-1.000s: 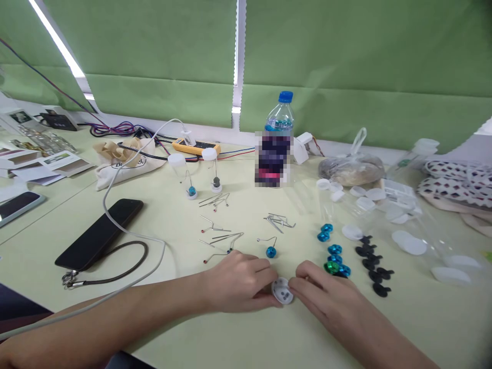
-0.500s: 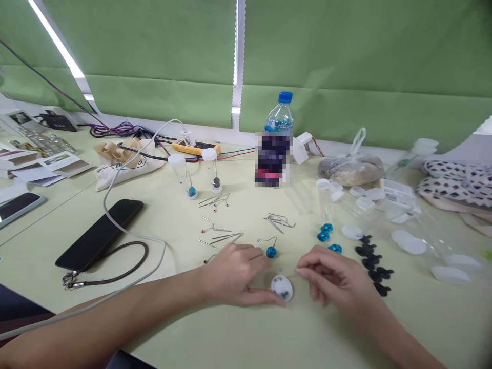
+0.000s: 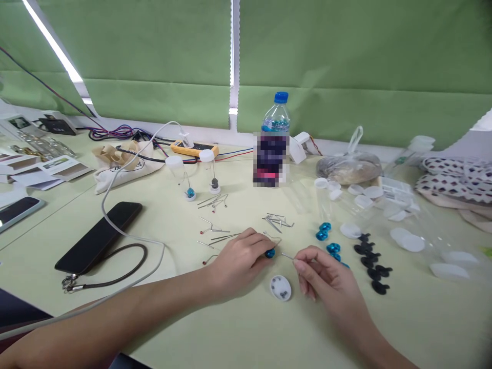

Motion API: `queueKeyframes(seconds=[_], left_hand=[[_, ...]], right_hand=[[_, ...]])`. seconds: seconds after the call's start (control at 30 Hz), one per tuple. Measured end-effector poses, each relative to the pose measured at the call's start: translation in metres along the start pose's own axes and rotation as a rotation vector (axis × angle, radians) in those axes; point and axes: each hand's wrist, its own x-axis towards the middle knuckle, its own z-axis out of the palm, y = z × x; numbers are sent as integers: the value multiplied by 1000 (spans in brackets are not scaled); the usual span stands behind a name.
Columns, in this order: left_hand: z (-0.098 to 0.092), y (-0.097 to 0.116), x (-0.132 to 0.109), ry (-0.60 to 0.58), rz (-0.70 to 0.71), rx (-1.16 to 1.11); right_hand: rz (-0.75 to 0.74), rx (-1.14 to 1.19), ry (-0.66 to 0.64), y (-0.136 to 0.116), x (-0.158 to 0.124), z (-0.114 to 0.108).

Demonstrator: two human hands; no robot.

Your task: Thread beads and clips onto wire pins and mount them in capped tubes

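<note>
My left hand point(image 3: 246, 259) is closed, with its fingertips on a shiny blue bead point(image 3: 270, 253) that has a bent wire point(image 3: 273, 237) rising from it. Opposite it, my right hand point(image 3: 325, 277) pinches a thin metal rod point(image 3: 287, 256), its tip pointing left toward the bead with a gap between. Below the hands lies a round white cap point(image 3: 281, 288) holding several tiny dark pieces. More blue beads point(image 3: 323, 231) and a row of black plastic parts point(image 3: 372, 261) lie right of my right hand. Behind my hands is a small pile of bent metal rods point(image 3: 277, 221).
Bent wires with red ends point(image 3: 215, 230) lie left of centre. Two clear tubes with white caps point(image 3: 206, 156) stand behind them. A black phone point(image 3: 100, 234) and white cable point(image 3: 134, 237) are at left. A bottle point(image 3: 275, 118) stands at back; white lids point(image 3: 407, 240) are at right.
My left hand has moved up from the white cap to the blue bead. My right hand has turned slightly, and the thin rod in its pinch now shows clearly.
</note>
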Motion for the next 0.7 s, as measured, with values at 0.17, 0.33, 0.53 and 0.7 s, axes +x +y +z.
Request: queueKeyframes(seconds=[0.17, 0.33, 0.53, 0.7], left_hand=[[-5, -1, 3, -46, -93, -195], [-11, -3, 1, -71, -212, -401], [-6, -4, 1, -94, -392, -912], [-6, -3, 1, -91, -435, -992]], right_hand=[[-20, -13, 7, 1, 0, 3], [-40, -26, 21, 3, -1, 3], [-74, -49, 48, 4, -2, 3], [-105, -75, 71, 7, 0, 3]])
